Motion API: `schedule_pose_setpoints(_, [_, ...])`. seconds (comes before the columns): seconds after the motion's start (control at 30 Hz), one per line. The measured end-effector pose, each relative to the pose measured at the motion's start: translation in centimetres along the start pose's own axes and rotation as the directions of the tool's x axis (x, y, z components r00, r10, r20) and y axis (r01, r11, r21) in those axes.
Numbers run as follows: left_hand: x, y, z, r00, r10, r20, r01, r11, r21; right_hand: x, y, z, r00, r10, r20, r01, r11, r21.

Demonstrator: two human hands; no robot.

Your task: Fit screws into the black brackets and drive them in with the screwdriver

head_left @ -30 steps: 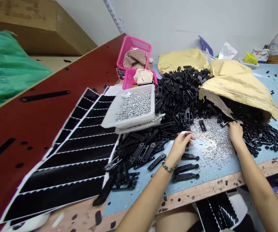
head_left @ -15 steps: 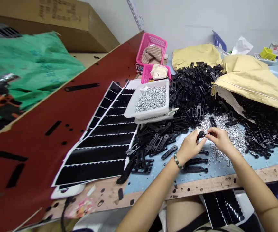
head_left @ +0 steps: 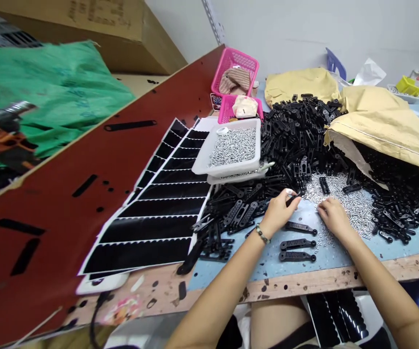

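Observation:
My left hand (head_left: 281,209) is closed round a black plastic arm piece (head_left: 292,199), mostly hidden by the fingers; the thumb lies along it and a white wrap shows on one fingertip. My right hand (head_left: 333,216) rests at the near left edge of a spread of small silver screws and nuts (head_left: 357,206). Its fingertips are pressed together, and whatever lies between them is too small to make out. Between the forearms, three black arms with round ends (head_left: 298,244) lie side by side on the blue mat (head_left: 256,271).
A large heap of black plastic parts (head_left: 300,126) stands behind my hands. To its left is a white tray of screws (head_left: 234,148), with pink baskets (head_left: 238,72) behind. A yellow sack (head_left: 387,121) spills more parts at right. Black adhesive sheets (head_left: 147,223) lie left.
My hands have parted. The right hand let go of the black piece and came down to the silver hardware; the left moved slightly left, still holding the piece. The view shifted a little.

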State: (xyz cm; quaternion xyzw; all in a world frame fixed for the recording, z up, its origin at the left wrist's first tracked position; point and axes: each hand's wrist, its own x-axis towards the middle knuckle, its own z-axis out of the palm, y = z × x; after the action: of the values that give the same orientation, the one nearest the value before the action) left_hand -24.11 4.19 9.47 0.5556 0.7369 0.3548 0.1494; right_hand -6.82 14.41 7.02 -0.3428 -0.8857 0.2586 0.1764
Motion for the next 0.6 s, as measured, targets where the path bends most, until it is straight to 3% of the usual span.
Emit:
schedule_pose_setpoints(0.1, [0.4, -1.0, 0.2, 1.0, -0.001, 0.014, 0.001, 1.0, -0.007, -0.4, 0.1, 1.0, 0.997, -0.052, 0.054, 0.061, 0.983, -0.174])
schedule_pose_setpoints(0.2, [0.7, -1.1, 1.0, 0.989, 0.094, 0.114, -0.092, 0.996, -0.019, -1.0, 0.5, 0.9, 0.996, -0.073, -0.041, 0.067, 0.989, -0.132])
schedule_pose_setpoints(0.3, [1.1, -0.9, 2.0, 0.947, 0.204, 0.249, -0.203, 0.979, -0.028, -1.9, 1.2, 0.2, 0.985, -0.106, -0.139, 0.1, 0.994, -0.048])
schedule_pose_setpoints(0.47, [0.9, -1.2, 2.9, 0.882, 0.275, 0.382, -0.295, 0.955, -0.005, -3.0, 1.9, 0.1, 0.977, -0.211, -0.01, 0.209, 0.974, -0.085])
schedule_pose_setpoints(0.6, [0.5, -1.5, 2.5, 0.86, 0.261, 0.439, -0.301, 0.954, 0.021, -3.2, 1.7, 0.7, 0.975, -0.223, -0.003, 0.221, 0.971, -0.093])
